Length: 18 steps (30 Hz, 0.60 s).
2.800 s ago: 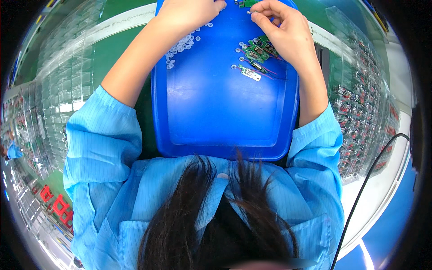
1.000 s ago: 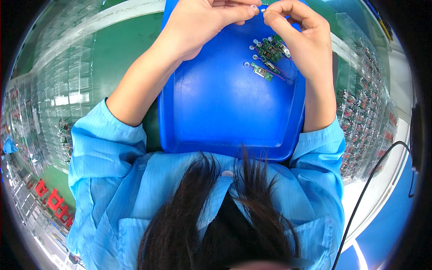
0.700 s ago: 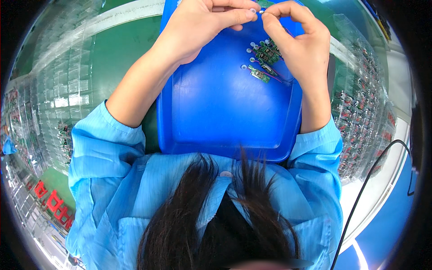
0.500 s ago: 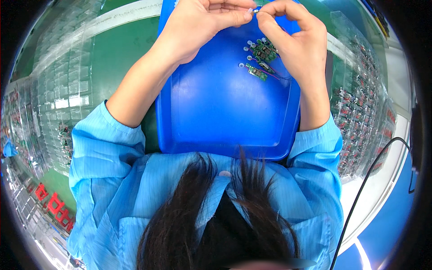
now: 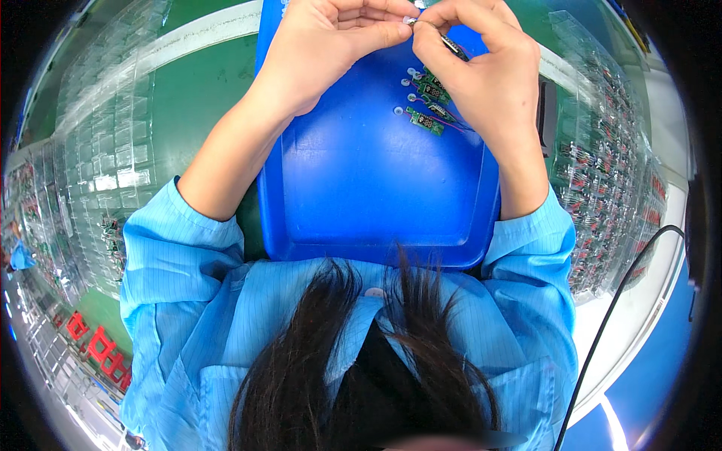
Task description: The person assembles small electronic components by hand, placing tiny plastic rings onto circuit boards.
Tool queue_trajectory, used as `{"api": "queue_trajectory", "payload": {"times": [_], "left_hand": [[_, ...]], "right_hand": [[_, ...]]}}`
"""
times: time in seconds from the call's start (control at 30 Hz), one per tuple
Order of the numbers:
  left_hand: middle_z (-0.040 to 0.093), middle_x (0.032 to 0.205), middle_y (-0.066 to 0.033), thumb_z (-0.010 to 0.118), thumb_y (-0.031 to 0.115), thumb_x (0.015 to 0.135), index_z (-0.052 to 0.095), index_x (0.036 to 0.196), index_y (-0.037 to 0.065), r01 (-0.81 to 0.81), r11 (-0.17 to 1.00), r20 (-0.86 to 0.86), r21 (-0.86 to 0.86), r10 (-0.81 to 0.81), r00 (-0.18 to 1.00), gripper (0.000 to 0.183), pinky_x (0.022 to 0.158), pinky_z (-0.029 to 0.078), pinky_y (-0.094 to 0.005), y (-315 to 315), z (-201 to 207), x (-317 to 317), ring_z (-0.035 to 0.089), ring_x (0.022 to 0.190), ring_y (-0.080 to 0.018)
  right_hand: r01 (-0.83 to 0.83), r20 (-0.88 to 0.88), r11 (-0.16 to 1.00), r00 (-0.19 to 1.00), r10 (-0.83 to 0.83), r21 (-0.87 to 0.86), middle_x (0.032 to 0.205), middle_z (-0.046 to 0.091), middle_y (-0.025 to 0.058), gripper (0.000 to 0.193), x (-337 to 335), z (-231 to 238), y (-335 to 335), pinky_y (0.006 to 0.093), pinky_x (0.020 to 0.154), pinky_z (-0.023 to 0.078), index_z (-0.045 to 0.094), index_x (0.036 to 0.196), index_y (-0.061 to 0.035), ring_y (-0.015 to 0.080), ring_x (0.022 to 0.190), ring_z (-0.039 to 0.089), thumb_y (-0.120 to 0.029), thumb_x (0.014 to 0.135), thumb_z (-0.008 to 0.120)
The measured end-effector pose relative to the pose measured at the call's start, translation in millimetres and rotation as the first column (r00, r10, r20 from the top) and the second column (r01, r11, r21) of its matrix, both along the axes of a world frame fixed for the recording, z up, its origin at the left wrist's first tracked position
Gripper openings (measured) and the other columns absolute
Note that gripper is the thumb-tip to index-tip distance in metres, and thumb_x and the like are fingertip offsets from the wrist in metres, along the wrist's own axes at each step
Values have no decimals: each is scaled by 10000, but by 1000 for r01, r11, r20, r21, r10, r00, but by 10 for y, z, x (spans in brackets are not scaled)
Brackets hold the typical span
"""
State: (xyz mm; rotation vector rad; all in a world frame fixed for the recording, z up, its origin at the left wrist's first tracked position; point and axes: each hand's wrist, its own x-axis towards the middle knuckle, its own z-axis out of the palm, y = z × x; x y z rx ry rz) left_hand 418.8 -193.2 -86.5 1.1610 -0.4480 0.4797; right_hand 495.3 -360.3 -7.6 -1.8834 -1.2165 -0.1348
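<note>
My left hand (image 5: 323,49) is closed in a pinch between thumb and fingers on a small clear-white piece (image 5: 410,21) above the far part of a blue plastic tray (image 5: 353,203). My right hand (image 5: 489,68) meets it there, thumb and index finger pressed together at the same piece. A small circuit board (image 5: 454,48) shows edge-on under the right hand's curled fingers, mostly hidden. Below that hand several green circuit boards (image 5: 426,121) lie in the tray, with thin wires and round whitish discs (image 5: 398,110) beside them.
Stacked clear blister trays (image 5: 113,150) stand on the green table (image 5: 203,98) at the left. More clear trays (image 5: 602,188) filled with boards and red wires are at the right. A black cable (image 5: 602,323) curves along the right side. Red stools (image 5: 101,346) show at the lower left.
Both hands have shifted slightly left, still pinched together. More of the board under my right fingers now shows. The whole tray appears a little further left in view.
</note>
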Motion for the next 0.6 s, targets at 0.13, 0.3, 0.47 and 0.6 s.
{"api": "queue_trajectory", "payload": {"times": [0.13,0.3,0.47,0.6], "left_hand": [[748,1053,-89,701,-40,937,716,1111,-24,-184,981,-551,65,189,813,175,888,570,-259,-87,216,-166,709,948,-136],[756,1064,-114,705,-7,946,722,1122,-25,-150,987,-594,-63,84,800,177,864,568,-259,-20,228,-170,708,921,-152],[756,1056,-125,709,-6,943,714,1144,-25,-158,975,-616,-155,30,787,202,846,570,-262,12,235,-189,711,903,-156],[754,1061,-131,711,-10,939,709,1146,-30,-140,982,-604,-124,37,796,208,854,574,-267,13,176,-197,715,916,-159]], "right_hand": [[-10,128,1000,992,11,-11,758,657,81,95,56,-54,1,369,719,475,676,779,-54,263,762,589,-18,751,759],[-272,108,781,960,256,563,747,665,84,83,224,-388,184,359,717,475,674,782,-49,256,750,587,-22,761,749],[-176,-262,925,926,272,337,754,681,69,55,161,-79,-8,327,724,486,688,802,-40,213,768,612,-32,793,742],[-38,-173,999,984,38,0,766,677,79,52,56,28,-31,326,737,493,702,817,-35,206,779,621,-47,804,751]]}}
